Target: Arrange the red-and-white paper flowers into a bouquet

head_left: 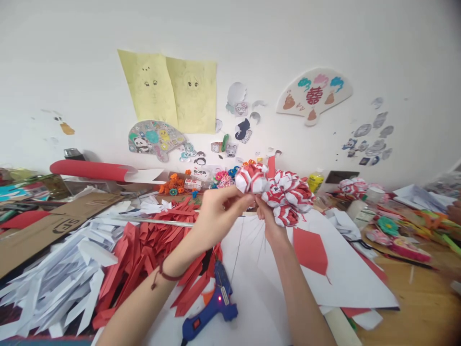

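Observation:
My left hand (219,214) is closed, pinching a single red-and-white paper flower (251,179) from below. Beside it, my right hand (273,226) grips a bunch of similar red-and-white paper flowers (291,190) by their thin wire stems, which fan out downward. The single flower is up against the left side of the bunch; whether the two are joined I cannot tell. Below my hands lies a blue glue gun (212,307) with its small red light on. It rests on a large white sheet (252,278), next to a red piece of paper (310,251).
White paper strips (65,274) and red paper strips (133,259) are heaped on the left, near a cardboard box (54,226). Behind them sits a red roll (90,169). A yellow bottle (316,181) stands by the wall; craft pieces and another flower cluster (354,187) clutter the right.

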`<action>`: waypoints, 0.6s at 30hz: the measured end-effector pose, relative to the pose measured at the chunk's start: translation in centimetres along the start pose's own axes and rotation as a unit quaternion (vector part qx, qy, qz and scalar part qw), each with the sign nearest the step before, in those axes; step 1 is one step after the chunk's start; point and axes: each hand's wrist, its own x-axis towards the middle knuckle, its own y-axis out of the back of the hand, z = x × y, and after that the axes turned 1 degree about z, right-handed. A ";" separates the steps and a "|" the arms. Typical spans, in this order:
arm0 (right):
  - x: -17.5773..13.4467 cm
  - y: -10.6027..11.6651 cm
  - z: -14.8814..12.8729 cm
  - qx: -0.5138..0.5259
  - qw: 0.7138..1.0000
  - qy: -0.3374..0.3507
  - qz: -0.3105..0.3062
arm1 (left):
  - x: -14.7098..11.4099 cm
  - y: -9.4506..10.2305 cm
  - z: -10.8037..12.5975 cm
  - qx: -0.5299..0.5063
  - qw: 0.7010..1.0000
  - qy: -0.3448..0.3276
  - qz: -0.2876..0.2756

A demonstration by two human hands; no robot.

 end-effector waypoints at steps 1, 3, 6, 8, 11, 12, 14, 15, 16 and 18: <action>0.1 0.0 0.0 0.009 1.000 -0.005 -0.004 | 0.0 -0.9 -0.6 -0.005 1.000 -0.003 -0.017; 0.2 0.1 0.0 0.028 0.999 -0.035 -0.015 | -0.2 -2.4 -1.6 -0.022 0.999 -0.002 -0.045; 0.2 0.3 -0.1 0.038 0.996 -0.060 -0.051 | -0.6 -3.8 -2.5 -0.019 0.999 0.005 -0.049; -0.1 0.4 -0.5 0.037 0.995 -0.063 -0.070 | -0.9 -4.4 -2.7 -0.011 0.999 -0.012 -0.041; -0.5 0.3 -1.2 0.055 0.994 -0.082 -0.050 | -1.3 -5.1 -3.1 0.018 0.998 -0.053 -0.024; -0.6 0.3 -1.4 0.071 0.993 -0.091 -0.025 | -1.4 -5.3 -3.4 0.033 0.998 -0.057 -0.018; -0.7 0.1 -1.6 0.099 0.989 -0.103 0.021 | -1.5 -5.7 -4.0 0.060 0.997 -0.047 -0.008; -0.6 0.0 -1.7 0.107 0.988 -0.105 0.034 | -1.5 -5.9 -4.3 0.068 0.997 -0.036 -0.008; -0.6 -0.1 -1.6 0.108 0.988 -0.105 0.038 | -1.5 -6.0 -4.7 0.075 0.997 -0.026 -0.010; -0.4 -0.1 -1.5 0.101 0.989 -0.106 0.025 | -1.4 -6.2 -5.4 0.086 0.996 -0.009 -0.018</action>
